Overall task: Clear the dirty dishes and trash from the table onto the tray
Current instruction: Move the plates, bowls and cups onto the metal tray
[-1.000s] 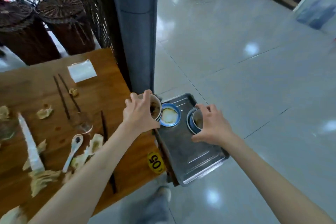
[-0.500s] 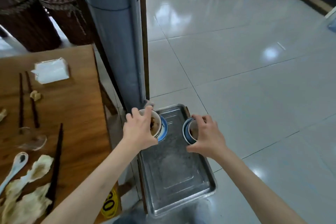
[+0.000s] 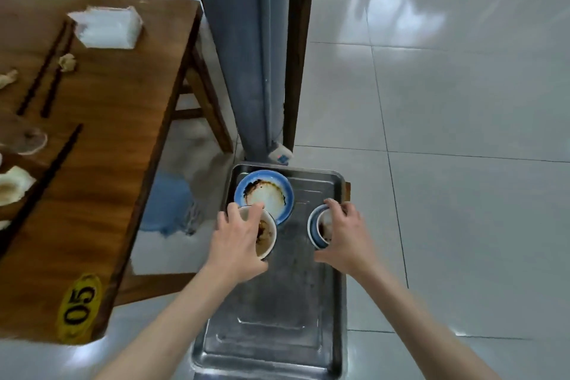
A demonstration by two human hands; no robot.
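A steel tray (image 3: 277, 318) lies low beside the wooden table (image 3: 101, 163). My left hand (image 3: 237, 241) grips a white bowl (image 3: 266, 236) with brown residue, over the tray's left side. Just beyond it a dirty blue-rimmed dish (image 3: 266, 194) sits on the tray. My right hand (image 3: 345, 234) grips a second blue-rimmed bowl (image 3: 320, 228) at the tray's right side. Dark chopsticks (image 3: 46, 71), crumpled tissues (image 3: 12, 185) and a white napkin pack (image 3: 108, 26) lie on the table.
A grey pillar (image 3: 246, 55) with a dark wooden post (image 3: 297, 40) rises right behind the tray. A yellow "05" sticker (image 3: 78, 308) marks the table's near corner. A wooden seat and blue cloth (image 3: 169, 203) sit under the table. Glossy tile floor (image 3: 462, 133) spreads to the right.
The view has swung down and left over the tray. My left hand has drawn the white bowl back off the blue-rimmed dish, which now shows fully. My right hand still grips its bowl.
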